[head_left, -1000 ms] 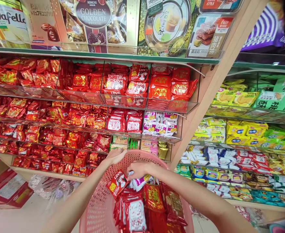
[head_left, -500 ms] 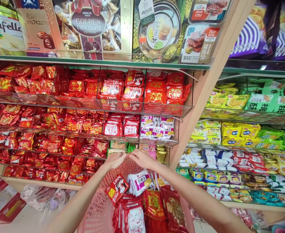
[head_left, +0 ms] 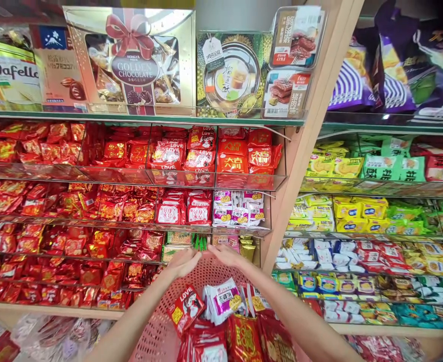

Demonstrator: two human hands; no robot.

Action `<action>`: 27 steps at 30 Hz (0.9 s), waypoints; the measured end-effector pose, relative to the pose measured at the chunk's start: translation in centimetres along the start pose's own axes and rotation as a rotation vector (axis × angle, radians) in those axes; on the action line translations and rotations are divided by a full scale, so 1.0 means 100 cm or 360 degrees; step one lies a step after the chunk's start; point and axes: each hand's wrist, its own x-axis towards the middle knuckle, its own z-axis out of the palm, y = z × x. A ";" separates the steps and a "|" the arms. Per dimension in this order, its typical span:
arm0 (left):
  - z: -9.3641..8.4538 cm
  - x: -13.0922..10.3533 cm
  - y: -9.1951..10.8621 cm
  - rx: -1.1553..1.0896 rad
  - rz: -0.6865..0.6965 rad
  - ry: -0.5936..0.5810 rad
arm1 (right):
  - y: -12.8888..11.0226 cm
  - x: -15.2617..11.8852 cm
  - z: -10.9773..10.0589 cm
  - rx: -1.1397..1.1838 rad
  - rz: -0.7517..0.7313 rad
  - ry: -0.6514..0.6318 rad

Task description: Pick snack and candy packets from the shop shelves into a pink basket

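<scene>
A pink perforated plastic basket (head_left: pixel 157 322) is below me, tilted so its far rim is up by the shelves. My left hand (head_left: pixel 186 260) is on that far rim, its fingers curled over the edge. Close beside it, my right hand (head_left: pixel 226 255) grips the same rim; some fingertips of both are hidden. Inside the basket lie a red LOVE packet (head_left: pixel 186 309), white and purple packets (head_left: pixel 223 300), a red and gold packet (head_left: pixel 244 338) and other red packets (head_left: pixel 202 347). Just beyond my fingers, green packets (head_left: pixel 199 242) stand in a low compartment.
Tiered shelves with clear dividers hold red snack packets (head_left: pixel 74 244). Boxed sweets, including a gold chocolate box (head_left: pixel 136 60), stand on the top shelf. A wooden upright (head_left: pixel 300 166) separates yellow and green packets (head_left: pixel 360 213) at right. Plastic bags (head_left: pixel 51 334) lie low at left.
The view has tilted up, so shelves and basket appear lower and more of the top boxes shows. Both hands stay at the basket's far rim, with their fingertips slightly farther apart.
</scene>
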 end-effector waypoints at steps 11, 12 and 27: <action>-0.006 0.007 0.015 0.0071 0.0160 0.0031 | 0.005 -0.011 -0.004 -0.0018 0.0078 0.0104; -0.005 0.009 0.016 0.0025 0.0183 0.0017 | 0.007 -0.012 -0.004 -0.0026 0.0102 0.0101; 0.037 0.028 0.027 -0.0495 0.0012 -0.0218 | 0.031 -0.039 0.022 -0.0069 0.0239 0.0107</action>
